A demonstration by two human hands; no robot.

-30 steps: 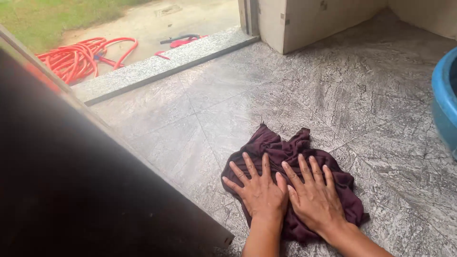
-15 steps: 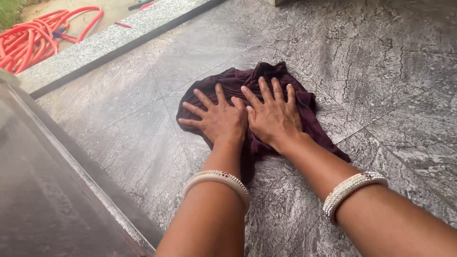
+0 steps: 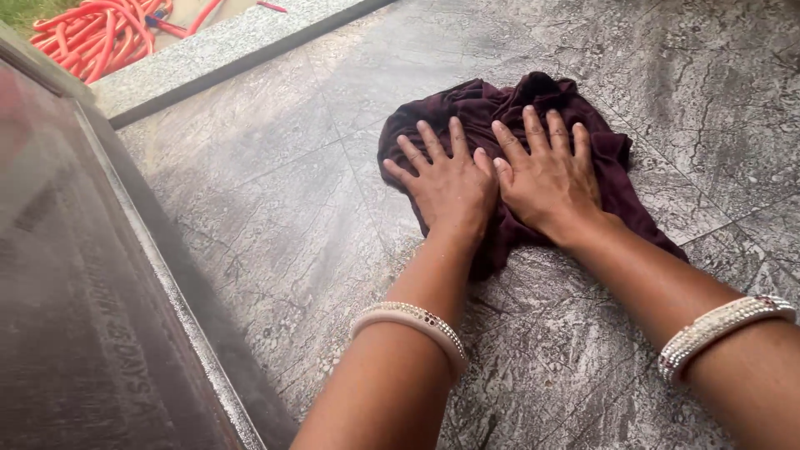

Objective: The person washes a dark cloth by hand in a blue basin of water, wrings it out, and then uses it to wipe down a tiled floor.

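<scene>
A crumpled dark maroon cloth (image 3: 492, 104) lies on the grey marbled floor tiles (image 3: 275, 217). My left hand (image 3: 446, 183) presses flat on its left part, fingers spread. My right hand (image 3: 546, 175) presses flat beside it, thumb side touching the left hand. Both palms face down on the cloth; neither hand grips it. Each forearm wears a pale beaded bangle, the left bangle (image 3: 412, 321) and the right bangle (image 3: 721, 329).
A dark door panel (image 3: 75, 292) with a pale edge runs along the left. A grey stone threshold (image 3: 217, 50) crosses the top left, with a coiled red hose (image 3: 100, 33) beyond it outdoors.
The view has swung down and closer, so more of my forearms shows. Both hands stay flat on the cloth, which sits further out along the floor from me than a second ago.
</scene>
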